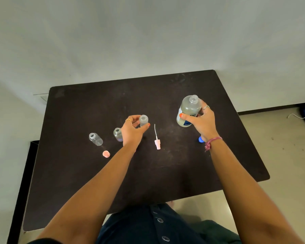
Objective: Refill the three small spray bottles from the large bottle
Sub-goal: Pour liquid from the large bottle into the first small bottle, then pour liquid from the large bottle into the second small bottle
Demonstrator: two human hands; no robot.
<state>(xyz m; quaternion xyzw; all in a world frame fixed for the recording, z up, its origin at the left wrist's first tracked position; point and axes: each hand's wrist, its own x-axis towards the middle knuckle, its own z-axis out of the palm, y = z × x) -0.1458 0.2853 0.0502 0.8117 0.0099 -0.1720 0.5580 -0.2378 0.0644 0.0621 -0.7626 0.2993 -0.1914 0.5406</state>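
left hand: mine, closed round one small spray bottle, thumb and fingers pinching its sides. I read that as steadying it for a pour, mouth up and uncapped.
right hand: wrapped on the large bottle, near the far right of the table. Cap off, neck open, roughly upright, not tipped toward anything.
gap between hands: well apart, so no pour going on here; I judge the big bottle has to travel over to the held one.
other small bottles: middle bottle just beside my left wrist, left bottle further out. Both open-necked and standing, lined up so I can fill in a row, I guess.
loose parts: pump sprayer with dip tube lying flat between my hands; pink cap near the left bottle; blue cap by my right wrist, likely off the large bottle.
hidden: my hand covers the lower half of the held bottle and part of the middle one; can't tell whether the held one sits on the table or is lifted.
hard to make out: fill levels in the small bottles, all clear and blurry. Label text on the large bottle unreadable. I count only one sprayer in view; the others, no idea.
progress: early by my read, none obviously filled.
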